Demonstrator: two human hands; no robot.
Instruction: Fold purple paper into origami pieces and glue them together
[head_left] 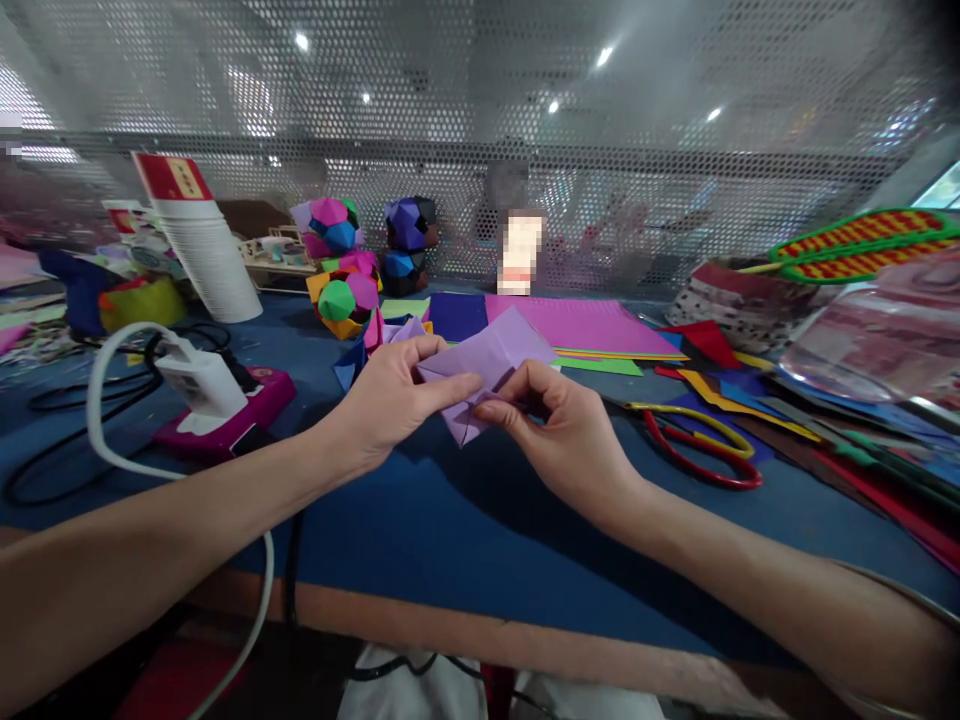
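Observation:
A folded piece of light purple paper [495, 352] is held above the blue table, near the middle of the view. My left hand [401, 395] grips its left side, with the thumb lying across the front. At its lower right edge, my right hand [559, 425] pinches the paper between thumb and bent fingers. Creases show on the paper's lower part. Just behind my left hand lie small folded paper pieces [397, 332] in pink, purple and blue.
Stacked paper cups [210, 255], a magenta power strip [262, 405] with a white charger and cables stand left. Colourful paper balls [349, 300] and paper sheets [585, 325] lie behind. Red-and-yellow-handled scissors [701, 450], paper strips [750, 405] and a clear plastic container [870, 335] are right.

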